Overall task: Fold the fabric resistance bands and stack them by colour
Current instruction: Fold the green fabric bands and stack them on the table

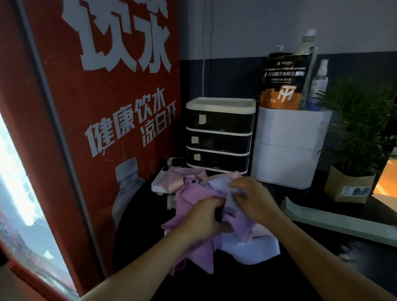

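Head cam: jumbled heap of pink, lilac & white fabric resistance bands (198,247) sits on dark tabletop (246,286), just in front of black 3-drawer plastic organiser w/ cream frame (219,135). Left hand (205,216) & right hand (253,200) both curled, gripping pale lilac band (230,206) atop heap, hands nearly touching. Potted green plant (362,128) far right

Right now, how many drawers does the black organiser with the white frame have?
3 show. The black plastic drawer organiser with white frame holds a top drawer, a middle drawer and a lower drawer. The pile of pink and lilac fabric bands may hide another below.
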The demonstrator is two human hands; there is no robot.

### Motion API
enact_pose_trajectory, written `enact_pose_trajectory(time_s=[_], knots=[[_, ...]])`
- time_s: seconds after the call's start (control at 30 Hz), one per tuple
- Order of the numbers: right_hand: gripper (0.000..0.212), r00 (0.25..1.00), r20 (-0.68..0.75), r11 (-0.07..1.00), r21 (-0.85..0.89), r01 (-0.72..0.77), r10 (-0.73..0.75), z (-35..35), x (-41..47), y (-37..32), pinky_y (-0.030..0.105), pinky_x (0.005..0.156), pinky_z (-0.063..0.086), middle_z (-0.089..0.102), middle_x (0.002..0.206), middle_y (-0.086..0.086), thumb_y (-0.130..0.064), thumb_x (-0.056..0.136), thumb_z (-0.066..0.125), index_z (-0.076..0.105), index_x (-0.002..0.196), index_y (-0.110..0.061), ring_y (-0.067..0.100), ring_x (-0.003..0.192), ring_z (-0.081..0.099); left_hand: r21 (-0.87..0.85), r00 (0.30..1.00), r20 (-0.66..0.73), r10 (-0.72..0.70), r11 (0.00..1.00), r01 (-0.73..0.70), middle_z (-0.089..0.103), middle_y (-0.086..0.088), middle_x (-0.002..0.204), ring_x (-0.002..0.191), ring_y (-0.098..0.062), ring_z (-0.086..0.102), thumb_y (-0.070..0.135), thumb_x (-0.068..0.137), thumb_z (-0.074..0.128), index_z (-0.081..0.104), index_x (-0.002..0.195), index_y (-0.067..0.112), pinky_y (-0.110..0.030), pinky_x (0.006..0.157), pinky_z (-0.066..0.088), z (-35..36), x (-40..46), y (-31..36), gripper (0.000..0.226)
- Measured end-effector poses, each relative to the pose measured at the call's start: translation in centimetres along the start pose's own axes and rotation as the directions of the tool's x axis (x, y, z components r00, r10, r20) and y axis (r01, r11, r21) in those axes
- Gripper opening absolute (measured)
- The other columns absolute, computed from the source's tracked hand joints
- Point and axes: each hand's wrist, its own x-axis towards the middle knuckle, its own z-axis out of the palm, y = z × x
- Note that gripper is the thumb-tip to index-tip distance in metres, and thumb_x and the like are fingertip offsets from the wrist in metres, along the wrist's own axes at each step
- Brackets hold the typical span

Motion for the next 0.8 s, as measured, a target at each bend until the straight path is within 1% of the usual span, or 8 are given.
enact_pose_trajectory(time_s=[0.1, 0.17, 0.3, 0.37, 0.47, 0.57, 0.73, 0.8], knots=[[0.031, 0.984, 0.169, 0.997, -0.068, -0.047, 0.058, 0.7, -0.7, 0.7, 0.023, 0.091, 0.038, 0.061, 0.119, 0.009, -0.003, 0.090, 0.048, 0.065, 0.116, -0.010, 0.026, 0.114, 0.055, -0.081, 1.000, 0.018, 0.026, 0.996, -0.024, 0.068, -0.002, 0.099, 0.093, -0.016, 0.064, 0.026, 0.062, 0.079, 0.066, 0.102, 0.008, -0.031, 0.085, 0.052, -1.1, -0.3, -0.2, 0.046], [0.034, 0.971, 0.223, 0.993, -0.092, -0.070, 0.089, 0.8, -0.9, 1.0, 0.026, 0.098, 0.037, 0.057, 0.126, 0.009, -0.005, 0.091, 0.047, 0.062, 0.121, -0.014, 0.026, 0.119, 0.050, -0.154, 1.000, 0.022, -0.016, 0.988, 0.019, 0.063, 0.006, 0.104, 0.094, -0.003, 0.060, 0.011, 0.068, 0.081, 0.065, 0.108, 0.009, -0.014, 0.084, 0.049, -2.4, -0.6, -0.4, 0.043], [0.031, 0.979, 0.193, 0.984, -0.172, -0.037, 0.070, 1.2, -0.4, 1.3, 0.029, 0.083, 0.046, 0.063, 0.105, 0.009, -0.005, 0.084, 0.046, 0.069, 0.102, -0.017, 0.031, 0.103, 0.058, -0.280, 0.959, -0.183, -0.216, 0.947, 0.160, 0.063, 0.003, 0.107, 0.094, -0.005, 0.056, 0.005, 0.080, 0.070, 0.064, 0.109, 0.010, -0.004, 0.071, 0.044, -5.1, 0.0, -2.6, 0.029], [0.025, 0.983, 0.177, 0.980, -0.197, -0.019, 0.054, 1.5, 0.3, 1.5, 0.023, 0.072, 0.035, 0.060, 0.091, 0.007, -0.006, 0.079, 0.049, 0.067, 0.084, -0.022, 0.031, 0.093, 0.059, -0.286, 0.889, -0.310, -0.337, 0.925, 0.251, 0.065, -0.004, 0.107, 0.094, -0.011, 0.057, 0.008, 0.084, 0.066, 0.063, 0.110, 0.006, -0.012, 0.072, 0.043, -5.5, 0.3, -4.4, 0.025], [0.027, 0.983, 0.183, 0.969, -0.247, 0.016, 0.030, 1.9, 1.0, 1.8, 0.022, 0.082, 0.032, 0.058, 0.110, 0.005, -0.010, 0.082, 0.054, 0.066, 0.104, -0.018, 0.025, 0.102, 0.055, -0.278, 0.794, -0.338, -0.505, 0.860, 0.429, 0.062, -0.004, 0.089, 0.085, -0.019, 0.058, 0.020, 0.082, 0.067, 0.064, 0.097, 0.003, -0.023, 0.069, 0.041, -5.6, 0.4, -7.5, 0.024], [0.033, 0.981, 0.193, 0.965, -0.261, 0.029, 0.023, 2.6, 1.7, 2.2, 0.032, 0.097, 0.039, 0.055, 0.122, 0.002, -0.014, 0.085, 0.054, 0.061, 0.117, -0.021, 0.027, 0.110, 0.052, -0.221, 0.774, -0.306, -0.555, 0.832, 0.509, 0.060, -0.009, 0.071, 0.076, -0.031, 0.061, 0.022, 0.079, 0.063, 0.060, 0.069, 0.006, -0.025, 0.057, 0.037, -5.6, 0.9, -10.5, 0.019], [0.032, 0.972, 0.224, 0.956, -0.293, -0.002, 0.071, 3.6, 2.6, 2.7, 0.043, 0.091, 0.045, 0.057, 0.117, 0.000, -0.028, 0.083, 0.051, 0.060, 0.113, -0.026, 0.028, 0.109, 0.053, -0.216, 0.718, -0.318, -0.620, 0.784, 0.582, 0.068, -0.020, 0.098, 0.088, -0.031, 0.063, 0.025, 0.088, 0.060, 0.065, 0.088, 0.001, -0.027, 0.068, 0.043, -4.7, 2.2, -13.2, 0.024], [0.044, 0.966, 0.242, 0.954, -0.301, -0.016, 0.093, 3.8, 2.8, 2.7, 0.043, 0.088, 0.047, 0.058, 0.114, -0.001, -0.043, 0.075, 0.040, 0.061, 0.110, -0.025, 0.028, 0.106, 0.053, -0.213, 0.701, -0.301, -0.647, 0.762, 0.611, 0.066, -0.020, 0.103, 0.095, -0.032, 0.062, 0.031, 0.090, 0.059, 0.065, 0.097, -0.002, -0.028, 0.072, 0.043, -4.3, 2.8, -13.5, 0.034]])
